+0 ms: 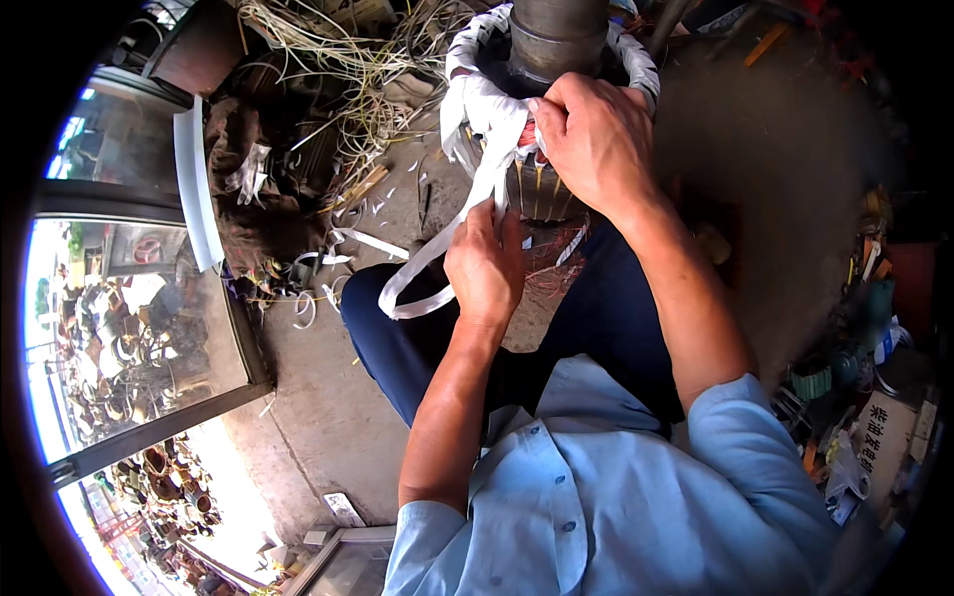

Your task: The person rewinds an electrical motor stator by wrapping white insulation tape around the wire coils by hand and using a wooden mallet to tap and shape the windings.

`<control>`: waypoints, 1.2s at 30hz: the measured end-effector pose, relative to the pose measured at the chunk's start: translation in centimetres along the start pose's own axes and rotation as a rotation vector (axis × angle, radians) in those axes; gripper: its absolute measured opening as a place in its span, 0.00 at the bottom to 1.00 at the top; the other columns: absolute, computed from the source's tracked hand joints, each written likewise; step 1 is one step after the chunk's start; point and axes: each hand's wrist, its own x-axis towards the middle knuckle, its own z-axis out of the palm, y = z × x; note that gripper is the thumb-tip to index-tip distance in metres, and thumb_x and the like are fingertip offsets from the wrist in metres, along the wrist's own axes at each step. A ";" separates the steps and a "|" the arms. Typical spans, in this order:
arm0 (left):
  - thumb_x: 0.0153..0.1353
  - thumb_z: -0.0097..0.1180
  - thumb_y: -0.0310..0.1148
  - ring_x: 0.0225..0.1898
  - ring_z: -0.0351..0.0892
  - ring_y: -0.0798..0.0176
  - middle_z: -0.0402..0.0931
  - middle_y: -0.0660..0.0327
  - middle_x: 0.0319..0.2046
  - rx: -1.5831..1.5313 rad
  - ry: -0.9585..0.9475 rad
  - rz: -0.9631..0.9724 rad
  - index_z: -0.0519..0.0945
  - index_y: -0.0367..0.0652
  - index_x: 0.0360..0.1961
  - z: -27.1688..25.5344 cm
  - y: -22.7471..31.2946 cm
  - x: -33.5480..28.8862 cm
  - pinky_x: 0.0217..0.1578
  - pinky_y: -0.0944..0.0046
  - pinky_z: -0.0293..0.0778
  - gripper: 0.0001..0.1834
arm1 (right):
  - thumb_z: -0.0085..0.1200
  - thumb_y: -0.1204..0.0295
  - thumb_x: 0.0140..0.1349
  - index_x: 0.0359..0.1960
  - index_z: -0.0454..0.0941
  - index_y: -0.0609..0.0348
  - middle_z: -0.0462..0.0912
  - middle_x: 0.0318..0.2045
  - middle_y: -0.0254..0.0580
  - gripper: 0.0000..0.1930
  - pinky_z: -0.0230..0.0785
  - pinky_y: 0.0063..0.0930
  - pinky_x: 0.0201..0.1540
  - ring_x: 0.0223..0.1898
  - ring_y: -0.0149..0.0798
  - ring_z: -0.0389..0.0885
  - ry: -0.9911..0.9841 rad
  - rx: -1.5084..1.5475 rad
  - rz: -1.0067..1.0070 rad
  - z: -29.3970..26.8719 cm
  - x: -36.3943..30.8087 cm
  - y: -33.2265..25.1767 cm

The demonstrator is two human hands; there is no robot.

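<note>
My left hand (487, 263) is closed on a strip of white cloth tape (489, 177), pulled taut from the ring above it. A loose loop of the tape hangs left of that hand over my knee. My right hand (604, 144) curls over the near edge of a coil winding (463, 58), its thumb against the tape. White wrapping with dark gaps covers the ring around a grey metal shaft (558, 38). Reddish wires (528, 135) show between the hands. Under the ring is the slotted motor core (542, 189). My right fingertips are partly hidden.
Tangled pale wires (343, 70) lie at the far left, beside dark brown cloth (243, 189). Tape scraps (306, 310) are scattered on the concrete floor. A framed glass door (149, 328) stands at left. Boxes and clutter, including a cardboard box (879, 442), line the right.
</note>
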 end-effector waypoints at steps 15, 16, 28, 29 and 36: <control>0.73 0.54 0.48 0.44 0.78 0.62 0.80 0.57 0.40 -0.965 -0.195 0.122 0.81 0.34 0.35 -3.8 1.9 2.0 0.49 0.64 0.72 0.24 | 0.58 0.64 0.64 0.27 0.79 0.56 0.83 0.25 0.47 0.11 0.66 0.47 0.47 0.33 0.52 0.83 -0.032 -0.006 0.089 -0.1 0.3 -0.7; 0.73 0.54 0.49 0.43 0.78 0.62 0.81 0.57 0.37 -1.001 -0.226 0.123 0.80 0.34 0.33 -3.4 1.4 2.0 0.49 0.63 0.71 0.24 | 0.58 0.64 0.64 0.27 0.79 0.56 0.83 0.25 0.48 0.11 0.66 0.47 0.47 0.33 0.52 0.83 -0.041 -0.014 0.096 -0.1 0.4 -0.9; 0.75 0.53 0.44 0.29 0.64 0.68 0.68 0.64 0.25 -0.846 -0.250 0.036 0.72 0.35 0.25 -1.9 -1.1 -0.3 0.34 0.66 0.64 0.24 | 0.65 0.63 0.57 0.43 0.82 0.54 0.83 0.42 0.38 0.15 0.63 0.42 0.52 0.46 0.45 0.79 -0.148 -0.049 -0.188 -1.8 -0.7 0.0; 0.74 0.53 0.43 0.28 0.63 0.66 0.65 0.62 0.24 -0.898 -0.258 0.012 0.70 0.35 0.24 -1.7 -0.9 -0.4 0.33 0.64 0.64 0.25 | 0.65 0.63 0.57 0.43 0.82 0.54 0.83 0.42 0.39 0.15 0.63 0.43 0.52 0.46 0.45 0.79 -0.183 -0.065 -0.167 -1.9 -0.4 -0.1; 0.72 0.56 0.37 0.29 0.65 0.53 0.66 0.56 0.23 -0.758 -0.095 0.227 0.72 0.35 0.26 -0.2 -0.9 -1.0 0.35 0.56 0.66 0.19 | 0.67 0.72 0.53 0.46 0.78 0.56 0.82 0.41 0.42 0.18 0.67 0.44 0.50 0.48 0.47 0.80 -0.120 -0.022 -0.219 -1.3 -0.7 -1.6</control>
